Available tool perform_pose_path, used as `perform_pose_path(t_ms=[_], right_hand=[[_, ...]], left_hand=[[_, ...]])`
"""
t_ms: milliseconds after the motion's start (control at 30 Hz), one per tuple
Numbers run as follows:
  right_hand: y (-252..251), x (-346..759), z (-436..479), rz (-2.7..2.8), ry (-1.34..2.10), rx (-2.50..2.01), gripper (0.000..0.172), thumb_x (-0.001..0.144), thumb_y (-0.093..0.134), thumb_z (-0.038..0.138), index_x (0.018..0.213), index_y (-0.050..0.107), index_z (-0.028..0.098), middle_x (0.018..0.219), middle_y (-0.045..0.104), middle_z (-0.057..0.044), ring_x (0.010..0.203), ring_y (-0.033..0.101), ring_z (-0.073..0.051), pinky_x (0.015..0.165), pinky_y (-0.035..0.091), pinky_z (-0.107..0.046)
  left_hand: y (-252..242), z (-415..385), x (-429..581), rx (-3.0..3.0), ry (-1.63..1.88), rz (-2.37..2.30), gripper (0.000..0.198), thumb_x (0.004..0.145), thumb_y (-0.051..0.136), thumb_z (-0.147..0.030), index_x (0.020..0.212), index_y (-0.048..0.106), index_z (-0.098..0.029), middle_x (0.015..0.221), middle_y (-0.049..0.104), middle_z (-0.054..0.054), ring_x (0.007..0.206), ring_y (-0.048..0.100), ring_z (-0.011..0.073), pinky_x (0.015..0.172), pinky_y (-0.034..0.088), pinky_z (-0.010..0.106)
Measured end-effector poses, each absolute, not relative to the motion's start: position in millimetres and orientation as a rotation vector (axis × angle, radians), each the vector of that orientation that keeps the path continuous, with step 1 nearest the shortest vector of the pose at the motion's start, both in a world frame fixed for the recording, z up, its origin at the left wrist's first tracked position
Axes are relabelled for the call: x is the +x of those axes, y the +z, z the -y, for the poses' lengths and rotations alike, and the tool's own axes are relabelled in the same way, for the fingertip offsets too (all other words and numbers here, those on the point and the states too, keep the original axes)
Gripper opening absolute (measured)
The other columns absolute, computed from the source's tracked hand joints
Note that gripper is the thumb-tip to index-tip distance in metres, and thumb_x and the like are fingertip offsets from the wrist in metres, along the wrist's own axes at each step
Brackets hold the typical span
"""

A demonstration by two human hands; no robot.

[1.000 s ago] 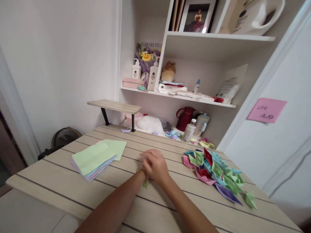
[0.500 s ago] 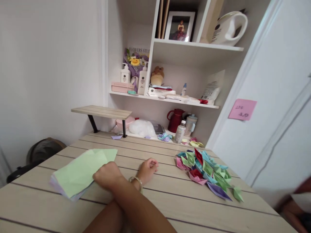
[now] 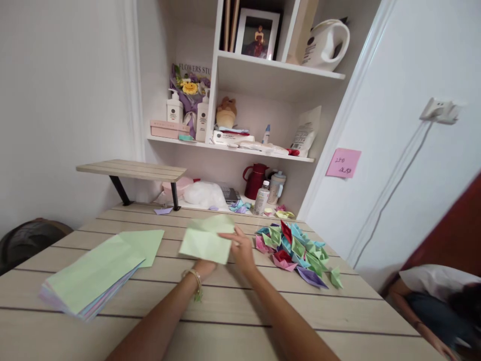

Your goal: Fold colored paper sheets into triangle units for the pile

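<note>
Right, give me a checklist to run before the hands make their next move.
1. Green sheet between the hands: ok, left hand beneath, right hand at its right edge.
2. Left fingers' grip: cannot tell, paper hides them.
3. Paper stack squared: not ok, a light-green piece juts out.
4. Folded paper boats clear of the hands: ok, off to the right.
5. Bottle capped: ok.

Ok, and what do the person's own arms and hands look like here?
The left hand and right hand show no gloves, and the forearms are bare, with no sleeves in view. A pale bracelet with a green tassel circles the left wrist; nothing shows on the right wrist.
</note>
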State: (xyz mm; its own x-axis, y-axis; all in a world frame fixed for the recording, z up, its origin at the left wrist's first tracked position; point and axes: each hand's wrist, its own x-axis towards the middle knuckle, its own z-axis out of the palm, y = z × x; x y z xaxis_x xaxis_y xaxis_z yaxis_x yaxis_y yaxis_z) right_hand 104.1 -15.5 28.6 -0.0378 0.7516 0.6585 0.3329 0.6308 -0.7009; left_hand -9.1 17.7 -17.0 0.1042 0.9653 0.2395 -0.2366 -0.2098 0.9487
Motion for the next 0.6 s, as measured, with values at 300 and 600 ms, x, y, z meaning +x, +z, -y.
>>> perform_pose_path(t_ms=[300, 600], right_hand=[[-6, 174, 0, 1.36, 0.784, -0.981, 0.026, 0.062, 0.062, 0.028, 0.085, 0.067, 0.015, 0.074, 0.066, -0.006, 0.07, 0.06, -0.019, 0.063, 0.048, -0.031], [-5, 171, 0, 1.287, 0.876, -0.901, 0.04, 0.068, 0.059, 0.043, 0.093, 0.06, 0.011, 0.07, 0.064, -0.005, 0.059, 0.058, -0.015, 0.056, 0.048, -0.027]], left_hand=[[11, 4, -9, 1.415, 1.359, -0.816, 0.077, 0.05, 0.074, -0.019, 0.12, 0.042, -0.022, 0.104, 0.06, 0.007, 0.093, 0.057, 0.0197, 0.081, 0.045, 0.03], [4, -6, -9, 1.11, 1.386, -0.896, 0.038, 0.057, 0.072, -0.03, 0.086, 0.054, -0.013, 0.088, 0.066, 0.009, 0.077, 0.063, 0.0182, 0.07, 0.053, 0.033]])
